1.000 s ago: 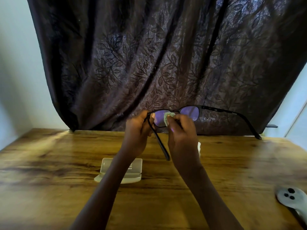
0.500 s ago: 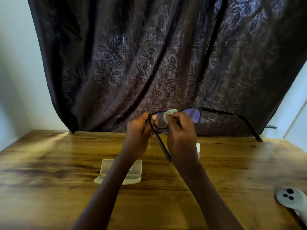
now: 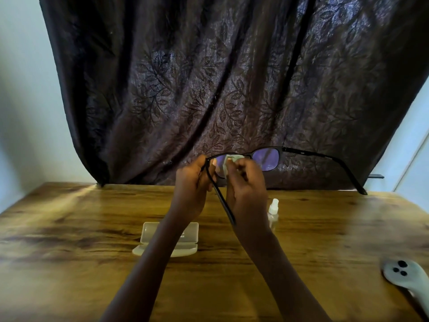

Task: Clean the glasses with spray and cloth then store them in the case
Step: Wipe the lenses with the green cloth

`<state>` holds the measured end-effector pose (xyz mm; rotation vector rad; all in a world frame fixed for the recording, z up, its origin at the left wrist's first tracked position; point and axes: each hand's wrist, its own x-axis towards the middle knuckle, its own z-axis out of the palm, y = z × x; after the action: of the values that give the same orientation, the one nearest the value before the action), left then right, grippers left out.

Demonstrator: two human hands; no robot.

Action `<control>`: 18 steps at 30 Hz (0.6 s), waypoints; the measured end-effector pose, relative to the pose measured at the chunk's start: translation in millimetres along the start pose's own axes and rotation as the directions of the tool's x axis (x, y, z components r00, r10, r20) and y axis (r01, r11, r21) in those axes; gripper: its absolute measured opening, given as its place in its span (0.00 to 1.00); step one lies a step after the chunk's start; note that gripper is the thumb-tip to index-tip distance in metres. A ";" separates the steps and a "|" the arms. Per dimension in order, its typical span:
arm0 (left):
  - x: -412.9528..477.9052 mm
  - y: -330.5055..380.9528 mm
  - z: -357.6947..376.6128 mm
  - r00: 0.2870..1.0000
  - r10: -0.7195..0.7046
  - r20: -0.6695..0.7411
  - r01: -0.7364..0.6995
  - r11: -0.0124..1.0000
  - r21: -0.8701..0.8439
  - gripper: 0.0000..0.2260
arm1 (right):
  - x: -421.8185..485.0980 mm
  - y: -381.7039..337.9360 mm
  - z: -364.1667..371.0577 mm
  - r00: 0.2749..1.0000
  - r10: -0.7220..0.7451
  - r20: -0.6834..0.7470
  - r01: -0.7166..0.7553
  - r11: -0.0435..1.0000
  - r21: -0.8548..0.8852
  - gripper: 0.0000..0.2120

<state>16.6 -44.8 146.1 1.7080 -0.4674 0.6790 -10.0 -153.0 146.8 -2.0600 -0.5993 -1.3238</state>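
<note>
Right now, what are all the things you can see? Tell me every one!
glasses: one, black frame with purple-looking lenses, held up in front of the curtain, arms unfolded
cloth: one, pale, pressed on the lens nearer the left hand
case: one, whitish, lying open on the table, partly behind the left forearm
spray bottle: one, clear with a white top, standing on the table beside the right wrist
grey device: one, with three black buttons, at the table's right edge
table: one, brown wood
curtain: one, dark with a leaf pattern, behind the table
left hand: one, grips the glasses' corner
right hand: one, pinches the cloth
</note>
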 end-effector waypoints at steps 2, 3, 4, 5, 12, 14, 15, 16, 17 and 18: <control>-0.1 1.4 -0.5 1.000 0.024 0.017 -0.024 1.000 -0.007 0.11 | -2.2 -5.3 1.7 0.999 0.049 0.023 -0.050 0.996 0.074 0.07; -0.8 1.2 -1.2 0.999 0.036 0.016 -0.036 0.999 -0.013 0.10 | -5.4 -7.3 1.1 0.998 0.026 0.054 -0.030 0.996 0.079 0.08; -1.7 0.6 -2.2 0.999 0.045 0.007 -0.045 0.999 -0.020 0.10 | -9.3 -8.8 -0.8 0.994 0.014 0.107 -0.021 0.998 0.064 0.09; -2.9 -0.8 -3.4 0.999 0.046 -0.003 -0.046 0.999 -0.020 0.10 | -12.6 -7.8 -4.0 0.990 -0.019 0.141 0.013 0.999 0.048 0.11; -6.8 -2.3 0.3 1.000 -0.017 0.019 0.017 1.000 -0.021 0.08 | 4.1 -4.3 -8.3 1.000 0.029 0.005 -0.028 0.993 -0.112 0.13; -5.9 -3.0 -1.2 1.000 0.020 0.022 -0.020 1.000 -0.011 0.10 | 5.2 -9.0 -6.0 1.000 0.013 0.027 -0.011 0.998 -0.060 0.12; -5.5 -4.2 -3.1 0.999 0.032 0.024 -0.032 0.999 0.010 0.11 | 1.7 -11.0 -5.5 0.998 -0.009 0.060 0.011 0.999 -0.032 0.12; -5.5 -5.4 -5.1 0.999 0.039 0.026 -0.040 0.999 0.024 0.11 | -3.2 -12.2 -6.0 0.995 -0.032 0.095 0.033 0.999 -0.015 0.12; -6.0 -7.0 -7.1 0.999 0.041 0.027 -0.041 0.999 0.027 0.10 | -8.4 -12.2 -7.3 0.991 -0.052 0.122 0.053 0.999 -0.008 0.12; -6.7 -8.6 -8.9 0.999 0.033 0.021 -0.034 0.999 0.033 0.09 | -12.9 -10.9 -9.0 0.988 -0.066 0.140 0.067 0.998 -0.008 0.12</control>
<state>15.3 -34.4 136.7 1.7431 -0.5024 0.6979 -28.0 -152.2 140.5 -2.1733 -0.7285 -1.2296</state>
